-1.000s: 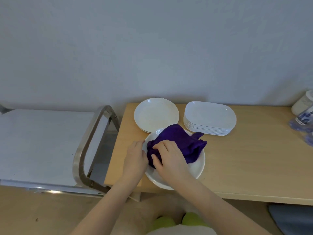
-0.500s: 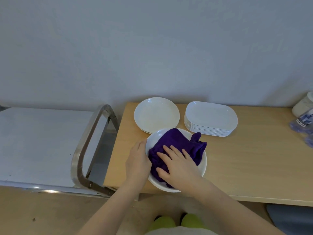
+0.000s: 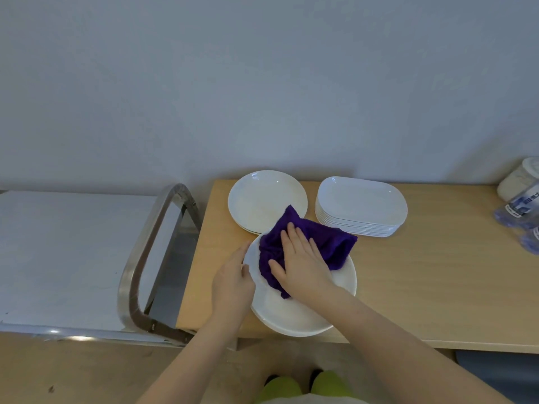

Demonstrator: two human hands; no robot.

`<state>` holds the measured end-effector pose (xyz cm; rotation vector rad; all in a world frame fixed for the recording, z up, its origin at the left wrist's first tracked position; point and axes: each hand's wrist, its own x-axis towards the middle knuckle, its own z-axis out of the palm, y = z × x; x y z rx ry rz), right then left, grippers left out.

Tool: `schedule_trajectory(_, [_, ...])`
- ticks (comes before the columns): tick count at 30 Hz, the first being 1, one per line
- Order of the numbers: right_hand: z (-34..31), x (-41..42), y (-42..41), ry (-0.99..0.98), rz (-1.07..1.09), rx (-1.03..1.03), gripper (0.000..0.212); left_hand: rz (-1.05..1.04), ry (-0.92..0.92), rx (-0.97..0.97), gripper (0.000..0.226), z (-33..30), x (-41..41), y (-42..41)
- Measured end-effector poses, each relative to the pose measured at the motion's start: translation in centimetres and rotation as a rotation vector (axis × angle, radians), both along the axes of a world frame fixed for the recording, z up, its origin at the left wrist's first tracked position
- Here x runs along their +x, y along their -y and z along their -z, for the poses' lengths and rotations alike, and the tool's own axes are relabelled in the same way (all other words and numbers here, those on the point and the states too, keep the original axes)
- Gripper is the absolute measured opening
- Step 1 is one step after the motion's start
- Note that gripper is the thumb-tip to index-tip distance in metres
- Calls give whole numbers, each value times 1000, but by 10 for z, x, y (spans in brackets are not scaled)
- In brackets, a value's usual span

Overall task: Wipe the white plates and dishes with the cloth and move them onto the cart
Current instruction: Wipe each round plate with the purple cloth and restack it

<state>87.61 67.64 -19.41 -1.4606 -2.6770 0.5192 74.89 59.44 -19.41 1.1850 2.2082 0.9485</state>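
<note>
Head view, R hand [image 3: 300, 263] flat on cloth [image 3: 329, 246], plate [image 3: 291, 316]

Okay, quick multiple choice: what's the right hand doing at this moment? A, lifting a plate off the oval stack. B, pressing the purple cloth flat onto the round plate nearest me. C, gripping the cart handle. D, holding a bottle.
B: the right hand lies with straight, spread fingers on the purple cloth, pressing it onto the near round plate, whose left rim the left hand steadies.

Right hand [image 3: 302, 263] pressed flat on purple cloth [image 3: 326, 246] in round plate [image 3: 291, 316]; left hand [image 3: 233, 282] gripped plate's 9 o'clock rim on tabletop [image 3: 437, 281].
</note>
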Motion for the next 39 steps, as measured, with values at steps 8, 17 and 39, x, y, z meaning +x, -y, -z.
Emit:
schedule_trajectory(8, [-2, -12, 3, -21, -302, 8, 62, 24, 55, 37, 44, -1, -6, -3])
schedule_trajectory(17, [-11, 5, -14, 104, -71, 68, 71, 6, -24, -52, 40, 0, -7, -3])
schedule_trajectory(39, [-8, 8, -2, 148, 39, 78, 60, -2, 37, -131, 43, -6, -9, -6])
